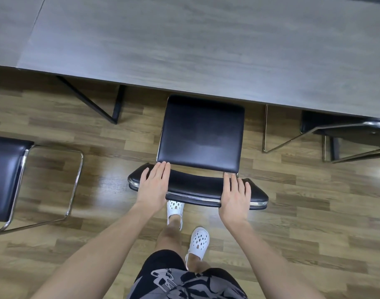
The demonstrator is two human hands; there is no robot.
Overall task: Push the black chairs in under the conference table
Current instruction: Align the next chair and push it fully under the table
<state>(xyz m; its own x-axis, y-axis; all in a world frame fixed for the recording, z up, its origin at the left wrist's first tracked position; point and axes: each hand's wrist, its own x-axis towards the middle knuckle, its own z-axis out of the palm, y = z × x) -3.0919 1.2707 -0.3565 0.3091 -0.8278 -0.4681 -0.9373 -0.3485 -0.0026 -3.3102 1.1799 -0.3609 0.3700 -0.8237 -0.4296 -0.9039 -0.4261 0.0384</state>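
Two flat palms on the middle chair (pixel 201 134): its push under the desk (pixel 206 50) is the step in hand.
The left hand (pixel 154 184) and right hand (pixel 235 196) lie spread, fingers straight, on top of the backrest (pixel 195 186), one toward each end, gripping nothing. The seat's front just meets the desk's near edge, and the rest is out over the floor (pixel 314 212), so the push looks barely begun. The next move calls for an even forward shove from both hands, kept straight so the chair runs between the desk leg (pixel 118 104) and the right chair (pixel 346 130), which sits part under the desk. The left chair (pixel 5 175) stands well out from the desk edge, not yet pushed in.
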